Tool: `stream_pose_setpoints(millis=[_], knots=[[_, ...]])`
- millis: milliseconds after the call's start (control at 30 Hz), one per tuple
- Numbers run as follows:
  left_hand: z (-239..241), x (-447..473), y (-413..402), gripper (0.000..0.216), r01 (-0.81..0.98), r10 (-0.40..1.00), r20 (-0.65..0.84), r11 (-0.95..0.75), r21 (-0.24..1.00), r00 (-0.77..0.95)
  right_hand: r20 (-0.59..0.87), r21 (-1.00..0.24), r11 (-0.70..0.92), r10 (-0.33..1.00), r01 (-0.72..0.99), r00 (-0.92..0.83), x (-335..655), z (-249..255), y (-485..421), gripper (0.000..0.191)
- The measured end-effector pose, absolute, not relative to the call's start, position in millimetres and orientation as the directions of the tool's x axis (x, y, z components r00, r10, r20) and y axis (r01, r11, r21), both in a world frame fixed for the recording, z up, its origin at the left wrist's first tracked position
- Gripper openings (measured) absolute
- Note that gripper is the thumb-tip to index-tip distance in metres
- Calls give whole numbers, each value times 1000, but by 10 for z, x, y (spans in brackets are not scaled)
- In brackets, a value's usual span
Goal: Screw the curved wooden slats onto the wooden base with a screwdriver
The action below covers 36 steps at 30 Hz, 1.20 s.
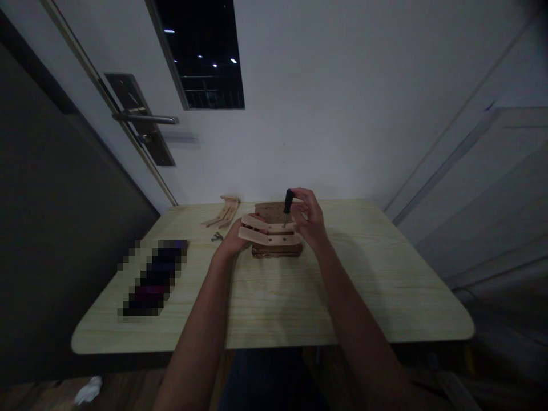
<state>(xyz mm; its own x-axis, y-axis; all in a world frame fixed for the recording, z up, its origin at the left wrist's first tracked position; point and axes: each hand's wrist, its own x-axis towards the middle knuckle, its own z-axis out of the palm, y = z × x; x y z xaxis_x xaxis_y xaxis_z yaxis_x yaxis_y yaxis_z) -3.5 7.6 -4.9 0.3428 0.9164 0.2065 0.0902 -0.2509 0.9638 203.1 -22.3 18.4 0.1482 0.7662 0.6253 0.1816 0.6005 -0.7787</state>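
A screwdriver with a black handle stands nearly upright, pinched by the fingers of my right hand. Its tip meets the farther of two bent, light wooden strips with dark holes. My left hand grips the left end of these strips, some of its fingers hidden behind and beneath them. Under the strips lies a brown block that looks like stacked cardboard, its pitted top showing beyond them. Whether a screw sits under the tip is too small to tell.
Another pair of bent wooden strips lies at the table's back left. Small metal pieces are beside my left hand. A blurred-out dark object rests at the left of the pale wooden table. A door with a handle rises behind.
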Motion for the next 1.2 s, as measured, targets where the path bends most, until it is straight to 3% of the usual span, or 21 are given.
stream_pose_setpoints(millis=[233,500,767,967,1200], knots=[[-34,-34,56,40,99,913,203,-252,963,354,565,-825,554,815,113,127,2013,178,-234,37],[12,-33,29,39,100,906,192,-246,964,377,582,-811,552,795,196,170,2019,195,-229,43],[-45,-39,72,42,39,918,188,-215,976,350,599,-797,566,787,212,150,2027,192,-235,37],[-54,-41,68,46,63,920,207,-241,969,331,584,-809,569,807,143,91,2044,207,-254,41],[-25,-37,68,41,104,910,195,-248,963,367,574,-819,554,801,153,170,2029,202,-235,40]])
